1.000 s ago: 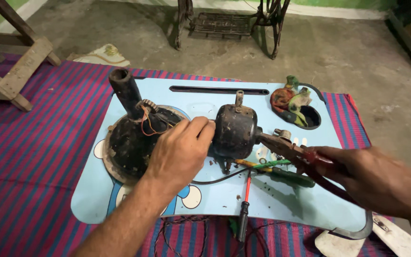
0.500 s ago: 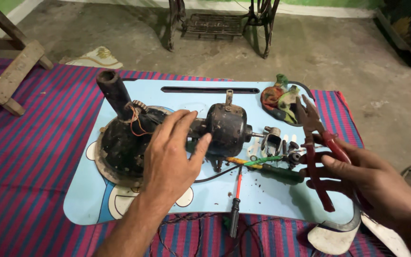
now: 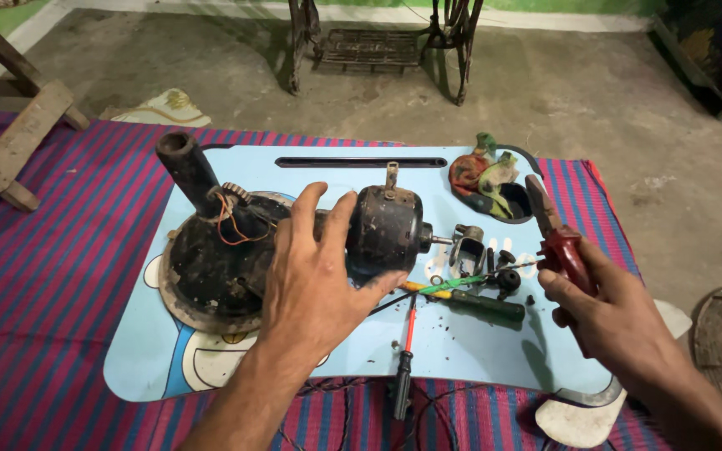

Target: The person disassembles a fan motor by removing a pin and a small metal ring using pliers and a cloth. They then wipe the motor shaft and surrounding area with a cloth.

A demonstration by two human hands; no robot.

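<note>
A light-blue lap tray (image 3: 211, 367) lies on a red-and-purple striped cloth (image 3: 43, 292) and serves as the landmark here. Off its far-left corner stands part of a wooden stool (image 3: 18, 142). On the tray's left half sits a dirty round motor base (image 3: 202, 276) with a black post (image 3: 190, 167) rising from it and orange wires at the post's foot. Just right of that base, near the tray's middle, lies a dark cylindrical motor (image 3: 386, 230). The left hand (image 3: 315, 284) is spread open over the gap between base and motor, fingers extended, the thumb touching the motor's near side; it grips nothing. Toward the tray's near edge lies a thin probe with a red shaft (image 3: 405, 351). Right of the motor lie a green-handled screwdriver (image 3: 478, 302) and small metal parts (image 3: 467, 249). In the tray's far-right cup recess is a bundle of coloured rags (image 3: 482, 175). Over the tray's right edge, the right hand (image 3: 616, 313) is closed around red-handled pliers (image 3: 557, 234), nose pointing away from the person.
</note>
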